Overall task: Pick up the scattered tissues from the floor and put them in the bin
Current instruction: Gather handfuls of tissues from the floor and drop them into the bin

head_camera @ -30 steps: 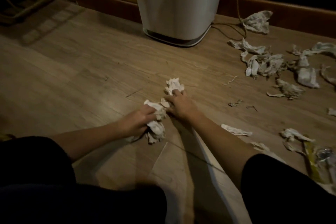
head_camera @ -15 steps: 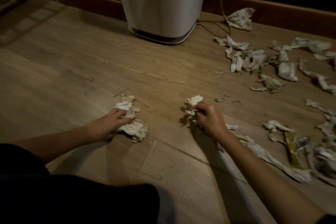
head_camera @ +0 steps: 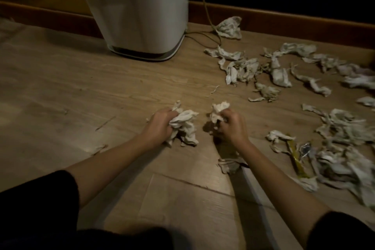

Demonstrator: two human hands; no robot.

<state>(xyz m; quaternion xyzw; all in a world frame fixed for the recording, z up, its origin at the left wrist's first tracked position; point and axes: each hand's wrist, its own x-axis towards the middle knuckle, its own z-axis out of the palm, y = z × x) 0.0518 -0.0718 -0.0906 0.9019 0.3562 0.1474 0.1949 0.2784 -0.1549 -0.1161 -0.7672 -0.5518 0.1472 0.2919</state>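
My left hand [head_camera: 160, 125] is closed around a crumpled bunch of white tissues [head_camera: 185, 126] that hangs down onto the wooden floor. Just to its right, my right hand [head_camera: 231, 126] grips a smaller tissue wad [head_camera: 218, 110]. The two hands sit low over the floor, a short gap apart. Straight ahead, against the skirting board, stands the tall white bin [head_camera: 140, 10]; its top is out of frame. Several more crumpled tissues [head_camera: 243, 69] are scattered over the floor to the right, and one flat tissue [head_camera: 230, 164] lies under my right forearm.
A thin cable [head_camera: 205, 6] runs down the dark wall and loops on the floor beside the bin. A yellow wrapper [head_camera: 295, 157] and a shiny scrap [head_camera: 305, 147] lie among the tissues at the right. My dark-clothed knees fill the bottom corners.
Both hands have moved toward each other since half a second ago, each keeping its tissues. The view has shifted right and closer to the bin, showing more of the tissue pile.
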